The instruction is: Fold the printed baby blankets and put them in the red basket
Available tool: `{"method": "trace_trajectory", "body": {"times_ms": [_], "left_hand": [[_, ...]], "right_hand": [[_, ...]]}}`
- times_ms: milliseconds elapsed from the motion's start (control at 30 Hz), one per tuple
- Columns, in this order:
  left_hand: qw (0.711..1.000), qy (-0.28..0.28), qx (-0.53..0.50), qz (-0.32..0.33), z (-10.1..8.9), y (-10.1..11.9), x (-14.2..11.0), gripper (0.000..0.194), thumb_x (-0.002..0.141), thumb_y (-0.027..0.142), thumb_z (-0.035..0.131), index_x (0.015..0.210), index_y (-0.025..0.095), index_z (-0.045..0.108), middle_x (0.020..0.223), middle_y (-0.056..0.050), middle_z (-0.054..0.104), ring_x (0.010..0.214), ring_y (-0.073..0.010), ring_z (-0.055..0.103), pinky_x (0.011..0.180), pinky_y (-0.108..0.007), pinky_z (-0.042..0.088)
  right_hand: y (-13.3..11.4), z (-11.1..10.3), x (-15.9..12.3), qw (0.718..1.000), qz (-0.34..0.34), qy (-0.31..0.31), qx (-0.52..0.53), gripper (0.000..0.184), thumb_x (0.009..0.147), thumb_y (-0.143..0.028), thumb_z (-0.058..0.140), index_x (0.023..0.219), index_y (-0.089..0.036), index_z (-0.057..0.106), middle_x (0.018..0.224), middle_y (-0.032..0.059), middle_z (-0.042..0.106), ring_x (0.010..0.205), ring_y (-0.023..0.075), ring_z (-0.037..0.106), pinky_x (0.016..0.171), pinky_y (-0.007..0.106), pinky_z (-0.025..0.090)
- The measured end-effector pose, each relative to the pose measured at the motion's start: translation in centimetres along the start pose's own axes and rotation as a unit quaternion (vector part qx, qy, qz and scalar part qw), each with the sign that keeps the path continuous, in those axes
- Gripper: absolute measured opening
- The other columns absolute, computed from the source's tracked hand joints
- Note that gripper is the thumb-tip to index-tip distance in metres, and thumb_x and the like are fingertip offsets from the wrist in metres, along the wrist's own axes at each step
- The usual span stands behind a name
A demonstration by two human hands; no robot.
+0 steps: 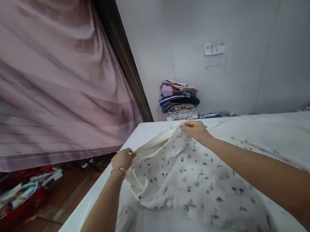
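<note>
A white cloth (184,172) with a small dark and grey print spreads over the white table (79,212). My left hand (122,159), with a bracelet at the wrist, pinches its edge near the table's left side. Farther back, my right hand (198,130) grips the same edge between thumb and fingers. Between the two hands the edge is lifted and stretched, and a fold opens beneath it. The rest of the cloth drapes toward me and to the right. A pale, long object (123,225) lies on the table beside my left forearm; I cannot tell its kind.
Folded fabrics stand in a stack (179,99) at the table's far edge, against a grey wall (216,18) with a paper label (214,48). More white fabric (272,131) covers the right side. A pink curtain (54,75) hangs at left, above a red container (37,198) on the floor.
</note>
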State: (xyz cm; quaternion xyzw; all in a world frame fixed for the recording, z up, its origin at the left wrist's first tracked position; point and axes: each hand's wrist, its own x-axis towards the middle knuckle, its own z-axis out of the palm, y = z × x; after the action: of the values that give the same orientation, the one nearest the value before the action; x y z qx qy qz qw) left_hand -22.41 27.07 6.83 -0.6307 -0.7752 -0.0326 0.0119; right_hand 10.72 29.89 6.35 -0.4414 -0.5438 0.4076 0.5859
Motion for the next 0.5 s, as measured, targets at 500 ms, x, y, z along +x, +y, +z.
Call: {"method": "trace_trajectory", "body": {"times_ms": [500], "left_hand": [[0.954, -0.145, -0.230, -0.125, 6.9, -6.4, -2.6, 0.008, 0.068, 0.025, 0.054, 0.068, 0.019, 0.059, 0.074, -0.008, 0.066, 0.069, -0.0209, 0.064, 0.059, -0.028, 0.049]], "right_hand": [[-1.8, -0.2, 2.0, 0.999, -0.026, 0.018, -0.008, 0.032, 0.053, -0.044, 0.073, 0.070, -0.017, 0.070, 0.072, 0.0011, 0.064, 0.064, 0.0156, 0.056, 0.055, 0.028, 0.048]]}}
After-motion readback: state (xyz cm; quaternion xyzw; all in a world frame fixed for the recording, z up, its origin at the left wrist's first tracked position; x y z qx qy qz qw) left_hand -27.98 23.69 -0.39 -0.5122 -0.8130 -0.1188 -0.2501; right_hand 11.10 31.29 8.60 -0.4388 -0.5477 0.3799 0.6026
